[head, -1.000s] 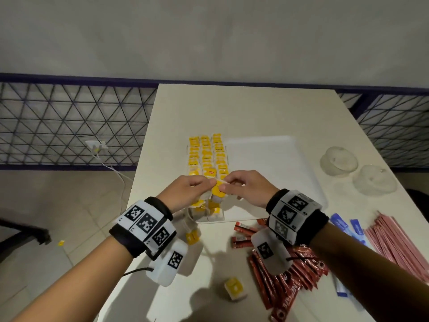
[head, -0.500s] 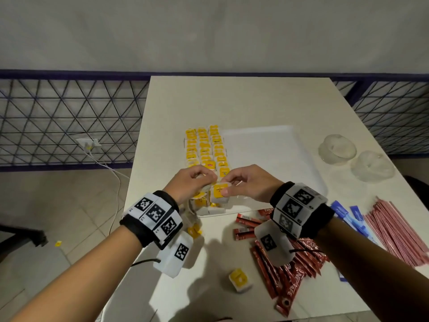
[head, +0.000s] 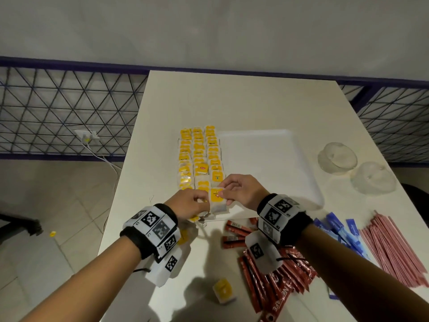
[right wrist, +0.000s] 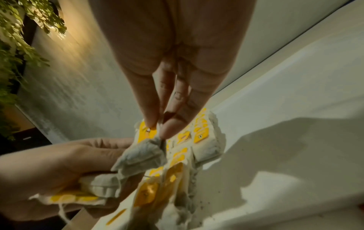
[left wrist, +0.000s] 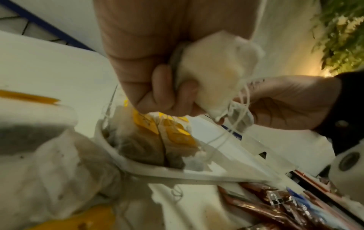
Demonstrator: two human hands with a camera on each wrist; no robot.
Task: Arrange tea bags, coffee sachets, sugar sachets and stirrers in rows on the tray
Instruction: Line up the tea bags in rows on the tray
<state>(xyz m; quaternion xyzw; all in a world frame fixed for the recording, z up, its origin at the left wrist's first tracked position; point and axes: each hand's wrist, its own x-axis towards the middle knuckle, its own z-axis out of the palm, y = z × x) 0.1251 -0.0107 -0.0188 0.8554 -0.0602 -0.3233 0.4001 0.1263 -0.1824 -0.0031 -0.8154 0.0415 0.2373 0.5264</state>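
Three rows of yellow-tagged tea bags (head: 199, 154) fill the left side of the white tray (head: 267, 159). Over the tray's near left corner my right hand (head: 234, 189) pinches a tea bag (head: 217, 198) by its top edge, thumb and forefinger together (right wrist: 157, 130). My left hand (head: 192, 203) touches that bag's left side and grips a bunch of tea bags (left wrist: 216, 66) with tangled strings in its curled fingers (left wrist: 171, 87). Red coffee sachets (head: 267, 280), blue sugar sachets (head: 341, 231) and pink stirrers (head: 394, 247) lie on the table near right.
One loose tea bag (head: 224, 290) lies on the table near the front edge. More tea bags (head: 185, 235) sit under my left wrist. Two clear bowls (head: 336, 158) stand upside down right of the tray. The table's left edge drops to the floor beside a mesh railing (head: 69, 112).
Both hands have lowered and come nearer with the tea bag, from above the third row's end to the tray's near left corner. The bag now hangs tag up.
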